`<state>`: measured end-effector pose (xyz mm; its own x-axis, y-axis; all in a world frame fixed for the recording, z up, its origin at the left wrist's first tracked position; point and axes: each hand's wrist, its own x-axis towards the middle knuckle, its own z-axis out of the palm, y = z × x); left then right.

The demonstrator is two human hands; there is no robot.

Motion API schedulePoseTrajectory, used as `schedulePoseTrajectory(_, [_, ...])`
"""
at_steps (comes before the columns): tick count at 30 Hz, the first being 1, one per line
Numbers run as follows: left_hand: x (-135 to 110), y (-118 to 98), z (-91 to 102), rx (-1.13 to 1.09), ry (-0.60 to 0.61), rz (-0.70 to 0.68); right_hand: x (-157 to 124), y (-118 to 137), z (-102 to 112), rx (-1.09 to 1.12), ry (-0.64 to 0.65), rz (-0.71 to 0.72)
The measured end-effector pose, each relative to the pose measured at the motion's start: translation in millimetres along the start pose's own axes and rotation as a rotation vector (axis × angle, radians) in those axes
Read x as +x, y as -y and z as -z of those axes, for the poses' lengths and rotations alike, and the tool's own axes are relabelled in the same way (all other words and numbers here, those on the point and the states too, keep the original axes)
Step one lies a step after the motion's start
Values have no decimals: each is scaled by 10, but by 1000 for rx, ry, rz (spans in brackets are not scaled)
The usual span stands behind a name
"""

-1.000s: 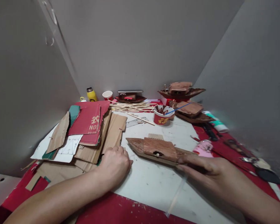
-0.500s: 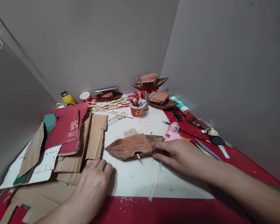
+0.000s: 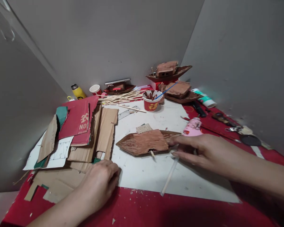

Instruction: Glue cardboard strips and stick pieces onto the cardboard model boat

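A brown model boat (image 3: 148, 141) lies on the white sheet, its pointed bow to the left and a flat brown cover over its middle. A small pale stick (image 3: 153, 154) juts from its near side. My right hand (image 3: 201, 149) is at the stern, index finger against it, thumb apart from the finger and lower down. Below that thumb lies a clear tube with a pale stick inside (image 3: 168, 179). My left hand (image 3: 101, 176) rests beside the cardboard pieces (image 3: 106, 126), fingers curled under; whatever they may hold is hidden.
Behind the boat stands a red paper bowl (image 3: 152, 103) with brown paint and a blue-handled brush. Wooden sticks (image 3: 123, 96) and more model boats (image 3: 180, 90) line the back. A pink bottle (image 3: 192, 127) and tools lie on the right; grey walls enclose the table.
The view has shifted, so everything sits further right and slightly higher. My right thumb and index finger look a little wider apart. The boat stays in place on the sheet.
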<state>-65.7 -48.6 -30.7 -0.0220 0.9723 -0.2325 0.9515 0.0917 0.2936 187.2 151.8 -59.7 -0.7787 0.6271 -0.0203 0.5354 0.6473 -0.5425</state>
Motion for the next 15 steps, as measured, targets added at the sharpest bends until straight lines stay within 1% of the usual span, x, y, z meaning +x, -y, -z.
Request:
schedulePoseTrajectory(4, [-31, -5, 4, 114, -27, 27, -19, 35, 83, 88, 13, -11])
schedulePoseTrajectory(7, [-48, -9, 2, 190, 13, 8, -36, 81, 118, 123, -17, 35])
schedulePoseTrajectory(9, [-61, -9, 11, 201, 29, 5, -45, 102, 122, 126, -44, 56])
schedulePoseTrajectory(12, [-106, -10, 59, 177, 5, -1, -56, 120, 118, 133, -67, 81])
schedulePoseTrajectory(15, [-173, -17, 117, 171, 15, 2, -69, 128, 126, 146, -140, 131])
